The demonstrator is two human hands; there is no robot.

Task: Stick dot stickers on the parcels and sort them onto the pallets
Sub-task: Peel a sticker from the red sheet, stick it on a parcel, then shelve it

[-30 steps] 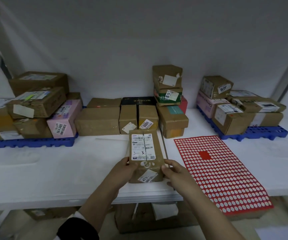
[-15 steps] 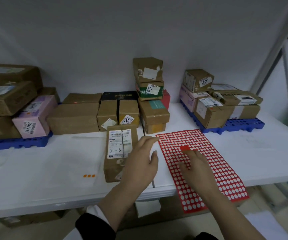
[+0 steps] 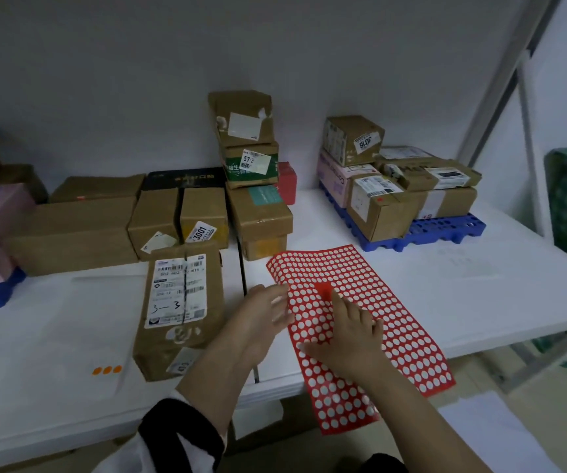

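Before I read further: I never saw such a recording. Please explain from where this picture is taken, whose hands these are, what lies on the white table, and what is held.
No machine is here. A person wears one camera on the head, looking forward and down, so you see that person's own bare hands. On the white table lies a long brown cardboard parcel with a white printed label, and beside it a red sheet of white dot stickers. The left hand rests at the sheet's left edge; the right hand lies on the sheet, fingers stretched. Neither holds anything. Behind, more parcels are stacked, some on a blue plastic pallet at the right.
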